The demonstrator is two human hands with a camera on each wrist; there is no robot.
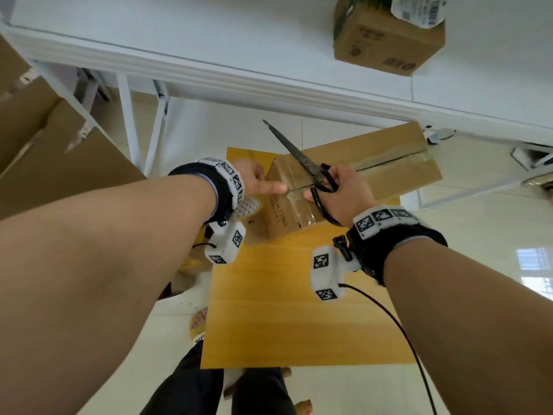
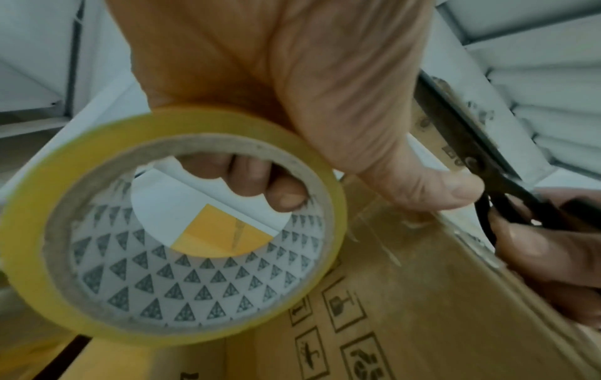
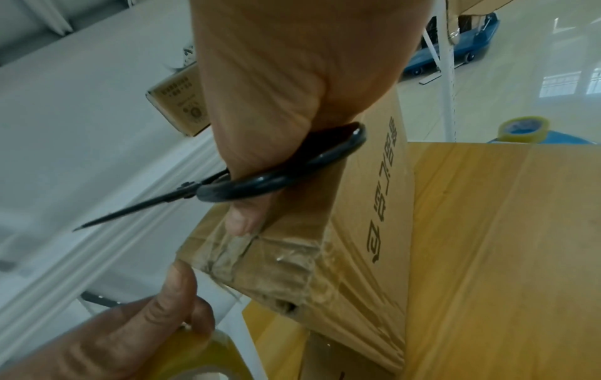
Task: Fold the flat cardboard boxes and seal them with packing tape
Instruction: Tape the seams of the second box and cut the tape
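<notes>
Cardboard box (image 1: 302, 190) is folded and taped; tape roll (image 2: 175, 231) gripped by left hand (image 1: 254, 179), scissors (image 1: 302, 160) by right hand (image 1: 338, 190); cutting appears left.

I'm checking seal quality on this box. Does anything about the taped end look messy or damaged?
Yes. The tape on the box end is wrinkled and bunched in overlapping layers, not flat, and a small dark hole shows at its lower corner.
</notes>
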